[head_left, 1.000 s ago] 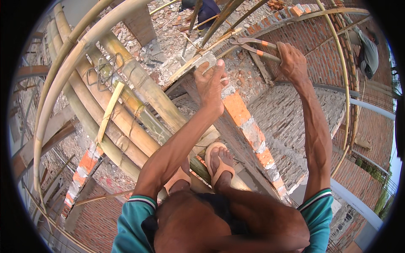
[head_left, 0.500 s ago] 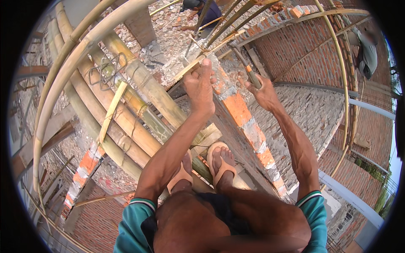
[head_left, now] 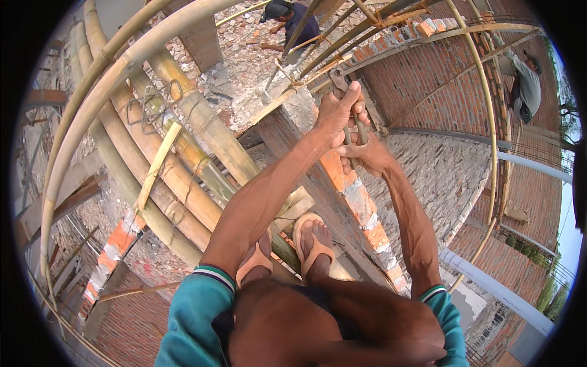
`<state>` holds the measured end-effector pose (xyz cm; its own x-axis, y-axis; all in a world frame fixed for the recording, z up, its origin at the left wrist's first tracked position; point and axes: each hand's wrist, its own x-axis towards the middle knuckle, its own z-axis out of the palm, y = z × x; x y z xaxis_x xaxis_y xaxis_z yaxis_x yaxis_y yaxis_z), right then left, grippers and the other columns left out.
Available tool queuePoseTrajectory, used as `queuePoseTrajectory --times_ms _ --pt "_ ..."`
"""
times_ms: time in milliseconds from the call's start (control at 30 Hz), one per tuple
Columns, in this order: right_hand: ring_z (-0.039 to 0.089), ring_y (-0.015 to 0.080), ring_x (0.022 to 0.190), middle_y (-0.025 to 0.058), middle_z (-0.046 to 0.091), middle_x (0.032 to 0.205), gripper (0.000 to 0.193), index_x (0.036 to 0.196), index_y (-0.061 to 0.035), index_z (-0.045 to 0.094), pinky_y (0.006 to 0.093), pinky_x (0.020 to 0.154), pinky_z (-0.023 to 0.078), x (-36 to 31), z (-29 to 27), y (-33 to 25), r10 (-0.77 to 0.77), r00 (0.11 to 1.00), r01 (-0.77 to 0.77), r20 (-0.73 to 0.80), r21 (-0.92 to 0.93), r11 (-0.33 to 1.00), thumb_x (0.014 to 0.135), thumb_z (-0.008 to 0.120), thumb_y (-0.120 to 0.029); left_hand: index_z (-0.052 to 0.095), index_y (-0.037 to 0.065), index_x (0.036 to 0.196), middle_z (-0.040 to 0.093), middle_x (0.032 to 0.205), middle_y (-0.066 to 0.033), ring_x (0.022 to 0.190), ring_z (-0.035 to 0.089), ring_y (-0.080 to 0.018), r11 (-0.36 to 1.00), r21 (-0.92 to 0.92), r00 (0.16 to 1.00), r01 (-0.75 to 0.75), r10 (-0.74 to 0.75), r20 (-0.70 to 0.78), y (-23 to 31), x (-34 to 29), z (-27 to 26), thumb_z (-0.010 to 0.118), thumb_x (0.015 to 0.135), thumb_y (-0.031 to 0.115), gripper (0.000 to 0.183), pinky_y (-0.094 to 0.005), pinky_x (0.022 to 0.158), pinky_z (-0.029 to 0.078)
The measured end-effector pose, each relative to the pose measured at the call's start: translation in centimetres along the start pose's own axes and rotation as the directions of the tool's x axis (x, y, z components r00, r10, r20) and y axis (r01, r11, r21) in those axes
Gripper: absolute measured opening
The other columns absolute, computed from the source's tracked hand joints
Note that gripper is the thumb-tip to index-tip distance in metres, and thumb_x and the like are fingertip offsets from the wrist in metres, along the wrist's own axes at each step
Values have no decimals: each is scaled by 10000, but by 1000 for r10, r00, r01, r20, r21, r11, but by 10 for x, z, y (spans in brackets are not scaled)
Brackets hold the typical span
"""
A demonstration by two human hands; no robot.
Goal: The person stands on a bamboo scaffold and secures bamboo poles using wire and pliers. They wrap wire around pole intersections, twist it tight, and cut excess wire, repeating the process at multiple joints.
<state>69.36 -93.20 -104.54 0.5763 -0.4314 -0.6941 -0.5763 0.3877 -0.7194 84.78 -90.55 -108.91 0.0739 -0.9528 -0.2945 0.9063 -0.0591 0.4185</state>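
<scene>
Both my hands are on a pair of metal pincers (head_left: 339,80), held over the brick wall top with the jaws pointing away from me. My left hand (head_left: 338,115) is wrapped round the upper part of the handles, thumb lying on top. Just below it, my right hand (head_left: 369,153) closes on the lower handles, which stand slightly apart. Left of the jaws, a pale wooden strip (head_left: 273,107) lies across the wall near some rebar (head_left: 342,46). The jaws appear apart from the rebar; whether they grip any wire is too small to tell.
My sandalled feet (head_left: 317,244) rest on bamboo poles (head_left: 177,159) laid side by side, left of the narrow brick wall top (head_left: 361,205). Bent wire (head_left: 150,110) lies on the poles. Rubble (head_left: 235,73) and a crouching person (head_left: 290,24) are beyond; another person (head_left: 526,85) is far right.
My left hand has left the wooden strip and moved right onto the pincers. The right hand has come slightly down and left, and the pincers' handles now show spread.
</scene>
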Motion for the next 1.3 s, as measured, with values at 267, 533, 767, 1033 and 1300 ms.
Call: queuePoseTrajectory --times_ms 267,533,767,1033,1300 --pt "640 333 704 174 670 802 242 1084 56 626 427 722 531 -4 38 19 -893 293 -75 -341 -939 335 895 665 -90 541 97 896 527 686 4 595 561 -137 985 -55 959 -162 144 -244 -16 13 37 695 995 429 379 -345 602 534" --pt "708 188 708 131 671 747 321 1085 51 623 338 590 585 -3 -7 18 -206 887 -100 413 609 787 975 707 -239 591 54 932 527 713 -20 632 555 -138 996 92 974 -18 38 -224 -7 -3 11 687 1002 410 375 -339 630 522" --pt "674 160 707 92 669 842 350 1225 21 581 263 581 500 4 41 47 -262 911 202 -319 -211 957 984 623 -229 390 -33 1276 520 1104 -175 931 604 -238 880 469 914 77 125 -386 -17 -11 -1 583 1047 364 498 -405 804 542" --pt "632 273 761 153 638 896 397 1307 21 569 431 681 507 -21 42 110 -272 849 26 -453 -479 877 1050 612 -278 358 -48 1396 538 1279 -219 1030 631 -244 826 558 901 -79 299 -315 -33 -97 -32 645 1024 314 593 -388 863 561" --pt "577 408 904 225 564 1029 644 1486 -47 472 519 789 462 -27 21 165 -466 817 -87 -339 -872 481 943 725 -284 480 -1 1264 634 1062 -135 750 642 -152 790 283 689 -544 613 -387 30 -122 -55 674 1027 322 445 -314 697 570"
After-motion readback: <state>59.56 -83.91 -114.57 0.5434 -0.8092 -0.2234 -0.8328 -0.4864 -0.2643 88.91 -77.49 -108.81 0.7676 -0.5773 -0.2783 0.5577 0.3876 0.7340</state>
